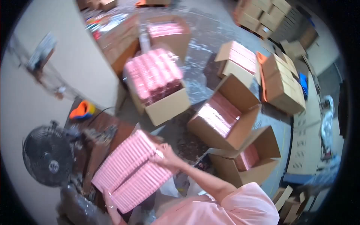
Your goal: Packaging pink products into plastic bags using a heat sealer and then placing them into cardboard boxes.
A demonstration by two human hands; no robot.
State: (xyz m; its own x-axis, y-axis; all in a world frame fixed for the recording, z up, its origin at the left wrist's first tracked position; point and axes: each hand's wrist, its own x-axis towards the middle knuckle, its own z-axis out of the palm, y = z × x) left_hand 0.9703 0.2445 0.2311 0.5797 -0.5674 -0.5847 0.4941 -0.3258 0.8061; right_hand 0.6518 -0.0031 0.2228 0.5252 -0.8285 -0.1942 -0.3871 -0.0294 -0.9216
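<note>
Two side-by-side rows of thin pink packets point(129, 159), stacked on edge like slices, lie at an angle at the front. My right hand point(166, 156) grips their far right end, its fingers bent over the edge. At the near left end, my left hand point(108, 198) presses against the rows, partly hidden by them. Beneath the rows, a reddish-brown table point(122, 129) shows in part. Just beyond stands an open carton point(168, 107) filled with plastic-wrapped pink packs point(153, 75). What is printed on the packets, if anything, cannot be made out.
Right of me are two open cartons point(245, 125) point(221, 168) with pink packs inside. A black fan point(48, 155) stands at the left, near orange and yellow tape rolls point(83, 110). Farther back are more cartons point(240, 71) and stacked boxes point(283, 84) by an orange pallet jack point(261, 75).
</note>
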